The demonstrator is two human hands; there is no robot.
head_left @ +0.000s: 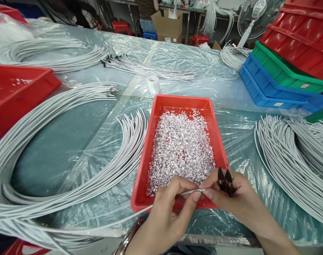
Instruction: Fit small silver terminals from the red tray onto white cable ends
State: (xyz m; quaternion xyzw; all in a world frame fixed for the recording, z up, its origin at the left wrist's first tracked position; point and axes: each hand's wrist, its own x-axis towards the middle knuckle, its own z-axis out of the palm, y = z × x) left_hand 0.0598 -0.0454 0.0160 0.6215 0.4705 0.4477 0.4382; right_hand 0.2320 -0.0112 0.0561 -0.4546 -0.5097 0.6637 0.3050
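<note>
A person's 2 bare hands meet over the near edge of a red tray [137, 184] filled with small, shiny silver pieces [182, 148]. Take that tray as the centre of a clock face.

At 6 o'clock, the left hand [168, 212] pinches a thin white cable [189, 192] narrowly between thumb and forefinger. At 4 o'clock, the right hand [231, 198] closes its thumb and forefinger on the tip of the same cable, just beside the left fingertips; it also holds a dark tool [225, 186], whose 2 pointed ends stick up between the fingers. Whether a silver piece sits on the tip is too small to tell. The cable lies over the tray's near rim and trails away toward 8 o'clock.

A large coil of white cables [26, 131] spreads at 9 o'clock, its ends near the tray's left side. Another coil [291, 163] lies at 3 o'clock. At 10 o'clock is a 2nd red tray [44, 85]; at 11, a clear roll [153, 85] stands near a bundle with dark ends [148, 71]. Red, green and blue trays [288, 76] are stacked at 2 o'clock. Plastic sheeting [68, 145] covers the green table.
</note>
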